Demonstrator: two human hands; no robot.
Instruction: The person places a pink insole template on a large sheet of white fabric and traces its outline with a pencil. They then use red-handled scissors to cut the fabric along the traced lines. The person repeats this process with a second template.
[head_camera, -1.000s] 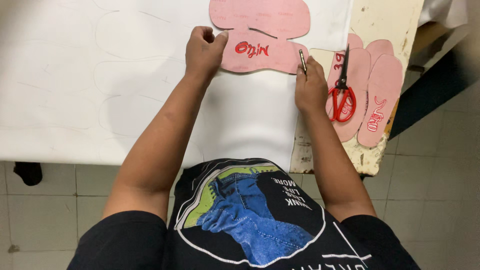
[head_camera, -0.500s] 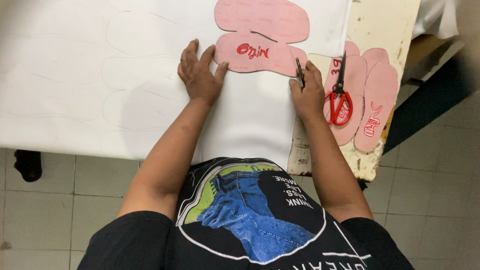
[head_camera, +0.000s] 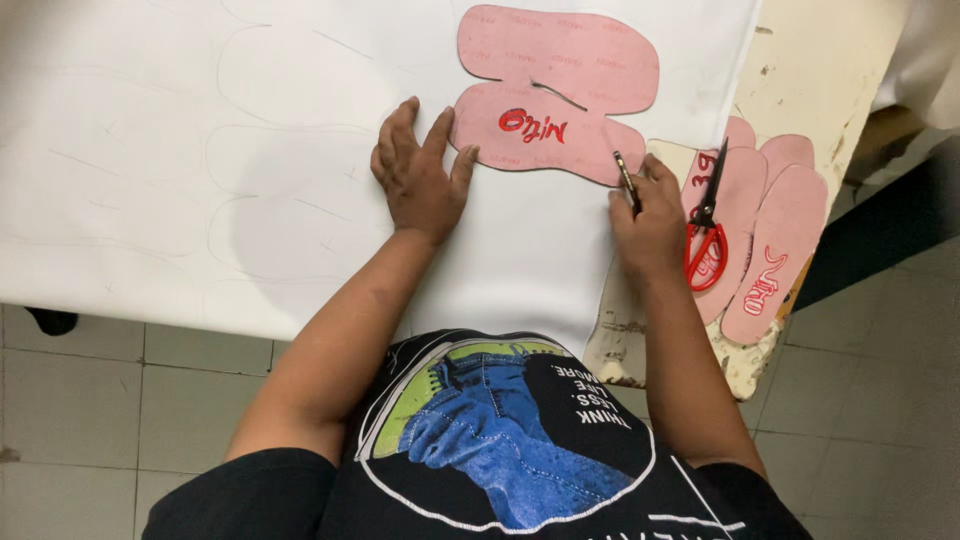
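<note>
A pink sole-shaped template (head_camera: 560, 85) with red writing lies on a large white sheet (head_camera: 200, 150) that covers the table. My left hand (head_camera: 418, 175) rests flat on the sheet with spread fingers, its fingertips touching the template's left edge. My right hand (head_camera: 648, 222) holds a dark pen (head_camera: 627, 180) with its tip at the template's lower right edge. Faint traced sole outlines show on the sheet to the left.
A stack of pink sole templates (head_camera: 770, 235) lies at the table's right end, with red-handled scissors (head_camera: 708, 225) on top. The worn table edge (head_camera: 800, 70) shows beyond the sheet. Tiled floor (head_camera: 90, 400) lies below.
My left hand has come off the template's left part and now lies flat on the sheet beside it. My right hand has stayed at the lower right edge with the pen.
</note>
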